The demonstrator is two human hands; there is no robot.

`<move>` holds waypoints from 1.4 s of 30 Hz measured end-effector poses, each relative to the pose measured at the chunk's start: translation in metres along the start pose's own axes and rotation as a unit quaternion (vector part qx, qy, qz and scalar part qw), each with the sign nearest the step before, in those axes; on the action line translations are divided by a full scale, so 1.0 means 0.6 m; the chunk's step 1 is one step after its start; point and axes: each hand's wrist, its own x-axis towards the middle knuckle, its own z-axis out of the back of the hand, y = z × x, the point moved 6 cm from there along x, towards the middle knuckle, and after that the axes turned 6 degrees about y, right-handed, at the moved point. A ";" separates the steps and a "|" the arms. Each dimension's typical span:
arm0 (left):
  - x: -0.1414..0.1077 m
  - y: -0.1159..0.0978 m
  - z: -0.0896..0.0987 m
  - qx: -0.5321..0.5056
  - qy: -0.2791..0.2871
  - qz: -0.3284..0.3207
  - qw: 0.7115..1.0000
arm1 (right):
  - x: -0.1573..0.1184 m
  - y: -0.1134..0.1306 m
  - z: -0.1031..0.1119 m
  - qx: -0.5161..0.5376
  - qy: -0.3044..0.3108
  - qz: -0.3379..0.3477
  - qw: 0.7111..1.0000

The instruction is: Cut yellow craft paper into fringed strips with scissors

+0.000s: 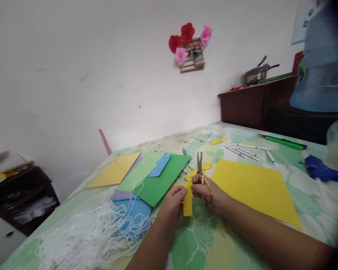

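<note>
A narrow yellow paper strip [187, 202] hangs upright from the closed fingers of my left hand [173, 198]. My right hand [210, 191] holds gold-handled scissors [199, 165], their tips pointing away from me and slightly apart; its fingertips are close to the strip's right edge. Right of my hands lies a large yellow sheet [253, 187]. Small yellow scraps [207, 166] are behind the scissors. To the left are green sheets [163, 180] with a cut blue piece [159, 166] on top.
White string [87, 236] is heaped at the front left, over blue sheets [132, 210]. White markers [245, 151], a green cutter [284, 142] and a blue glue gun [323, 168] lie at the right. A yellow-orange board [115, 170] rests at the left. The wall stands behind.
</note>
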 end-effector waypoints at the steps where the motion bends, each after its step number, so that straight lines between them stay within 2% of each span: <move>1: 0.001 -0.001 0.004 0.020 -0.018 -0.011 1.000 | 0.000 0.001 0.001 -0.001 -0.006 0.002 1.000; 7: -0.001 -0.018 0.017 0.099 -0.087 -0.073 0.989 | -0.005 0.008 -0.007 -0.042 0.007 -0.004 0.999; 12: -0.006 -0.032 0.017 0.140 -0.089 -0.099 0.981 | -0.004 0.002 -0.015 -0.069 0.046 -0.001 0.997; 22: -0.001 -0.026 0.018 0.155 -0.082 -0.095 0.980 | -0.004 0.004 -0.012 -0.132 0.051 -0.017 0.990; 28: 0.013 -0.008 0.021 0.141 -0.081 -0.063 0.985 | 0.000 0.000 0.002 -0.161 -0.001 0.002 0.987; 33: 0.015 -0.009 0.033 0.158 -0.134 -0.075 0.976 | 0.003 -0.007 0.008 -0.140 -0.015 -0.017 0.990; 35: 0.010 -0.016 0.039 0.177 -0.157 -0.088 0.968 | 0.006 -0.002 0.018 -0.162 -0.049 -0.020 0.985; 39: -0.005 -0.033 0.044 0.239 -0.206 -0.129 0.940 | 0.002 0.028 0.066 -0.263 -0.195 -0.020 0.944; 40: -0.008 -0.039 0.040 0.278 -0.213 -0.150 0.925 | -0.001 0.038 0.080 -0.283 -0.228 -0.020 0.931; 42: -0.013 -0.048 0.023 0.393 -0.204 -0.203 0.873 | -0.010 0.055 0.106 -0.321 -0.282 -0.023 0.904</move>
